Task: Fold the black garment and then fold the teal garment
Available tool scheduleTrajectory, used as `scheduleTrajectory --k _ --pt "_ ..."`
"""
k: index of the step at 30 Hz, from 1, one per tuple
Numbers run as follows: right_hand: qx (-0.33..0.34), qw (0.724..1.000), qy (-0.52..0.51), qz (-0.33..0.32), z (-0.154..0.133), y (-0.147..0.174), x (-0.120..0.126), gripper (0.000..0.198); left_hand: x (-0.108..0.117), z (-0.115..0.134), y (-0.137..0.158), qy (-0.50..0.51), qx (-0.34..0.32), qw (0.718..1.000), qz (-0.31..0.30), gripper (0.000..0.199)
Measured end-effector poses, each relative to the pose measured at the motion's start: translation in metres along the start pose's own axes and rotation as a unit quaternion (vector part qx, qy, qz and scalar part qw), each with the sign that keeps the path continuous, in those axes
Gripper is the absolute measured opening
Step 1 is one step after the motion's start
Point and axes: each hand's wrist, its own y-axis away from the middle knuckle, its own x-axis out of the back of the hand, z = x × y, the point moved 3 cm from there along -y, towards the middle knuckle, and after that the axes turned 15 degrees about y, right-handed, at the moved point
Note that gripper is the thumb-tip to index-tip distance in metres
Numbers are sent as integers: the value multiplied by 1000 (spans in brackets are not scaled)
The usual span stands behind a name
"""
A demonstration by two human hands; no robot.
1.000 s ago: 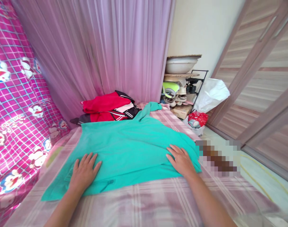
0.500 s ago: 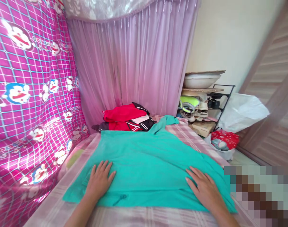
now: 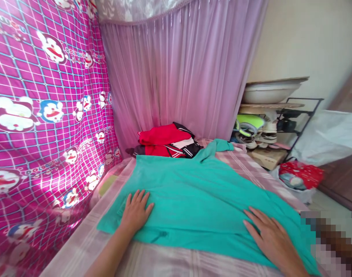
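A teal garment [image 3: 193,200] lies spread over a checked bed sheet [image 3: 164,261], with light creases across its right half. Its far end narrows into a folded strip, toward the curtain. My left hand [image 3: 137,211] rests palm down on the garment's left part, fingers spread. Near the right edge my right hand [image 3: 270,234] lies flat on the same cloth, its fingers apart. A small dark mark shows on the cloth close to the near edge.
Behind the garment sits a pile of red and black clothes [image 3: 167,136], before a purple curtain [image 3: 176,77]. A pink patterned cloth [image 3: 54,115] hangs at left. On the right stand a shoe rack [image 3: 297,132] with a white basin [image 3: 271,92] and a bag with red items [image 3: 301,175].
The view has turned left, so the scene appears shifted to the right. Both hands stay flat on the garment at about the same spots.
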Motion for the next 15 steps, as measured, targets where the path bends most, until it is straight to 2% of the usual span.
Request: scheduleTrajectory --k 6,10,15 --pt "3 1000 16 -13 -3 -1 3 51 1 1 0 7 3 1000 -5 54" --pt "20 999 17 -46 0 -5 5 48 2 1 0 9 0 1000 -7 54" --pt "40 997 -16 -63 2 -25 22 45 5 2 -2 -5 8 999 -33 55"
